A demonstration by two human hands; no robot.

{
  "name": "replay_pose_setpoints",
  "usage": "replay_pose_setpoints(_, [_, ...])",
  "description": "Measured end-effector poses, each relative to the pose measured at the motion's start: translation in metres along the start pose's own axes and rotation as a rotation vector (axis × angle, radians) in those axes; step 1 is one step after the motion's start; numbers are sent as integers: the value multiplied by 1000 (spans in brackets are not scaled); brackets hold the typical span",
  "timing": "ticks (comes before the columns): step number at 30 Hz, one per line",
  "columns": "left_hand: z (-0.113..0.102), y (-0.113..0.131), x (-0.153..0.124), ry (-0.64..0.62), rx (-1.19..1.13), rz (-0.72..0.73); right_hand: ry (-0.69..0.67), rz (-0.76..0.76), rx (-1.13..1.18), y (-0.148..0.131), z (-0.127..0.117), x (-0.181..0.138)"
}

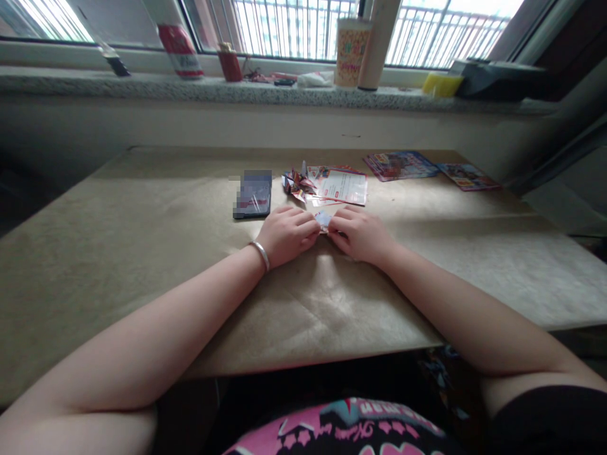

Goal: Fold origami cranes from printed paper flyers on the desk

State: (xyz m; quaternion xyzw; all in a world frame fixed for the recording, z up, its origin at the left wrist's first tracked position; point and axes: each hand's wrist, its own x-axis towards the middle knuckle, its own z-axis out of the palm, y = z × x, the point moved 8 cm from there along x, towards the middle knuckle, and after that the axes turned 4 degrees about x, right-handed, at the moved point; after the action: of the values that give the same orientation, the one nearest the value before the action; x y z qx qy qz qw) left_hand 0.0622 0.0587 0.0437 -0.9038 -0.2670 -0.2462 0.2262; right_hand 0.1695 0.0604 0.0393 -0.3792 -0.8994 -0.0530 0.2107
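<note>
Centre: held piece (323, 219), paper | centre-left: bangle (260, 255), shiny metal | mid-frame: tabletop (128, 253), satiny (faintly creased) | top: windowsill (265, 95), speckled, stone-like

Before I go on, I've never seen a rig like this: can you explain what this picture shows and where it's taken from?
There is no machine here, just a person's bare left hand and right hand. The single picture comes from a camera worn on the person's head, looking forward and down, so the forearms reach away from you across the table. Between them, the fingertips hold a small pale paper piece. Just beyond lie crumpled or folded colourful papers and printed sheets. A dark, partly pixelated object lies to their left; colourful printed cards lie farther right. Behind is a windowsill.
</note>
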Motion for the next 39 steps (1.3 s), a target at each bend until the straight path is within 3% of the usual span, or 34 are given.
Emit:
replay_pose_setpoints(14, [-11,-31,-11,6,17,-45,15,66,42,24,-8,-9])
replay_pose_setpoints(24, [-17,-41,-14,6,25,-76,10,99,55,41,-14,-14])
replay_pose_setpoints(29, [-14,-52,-18,18,-74,-163,12,96,90,52,-14,-18])
replay_pose_setpoints(39, [12,-37,-17,-143,-262,-187,-79,-30,241,20,6,-9])
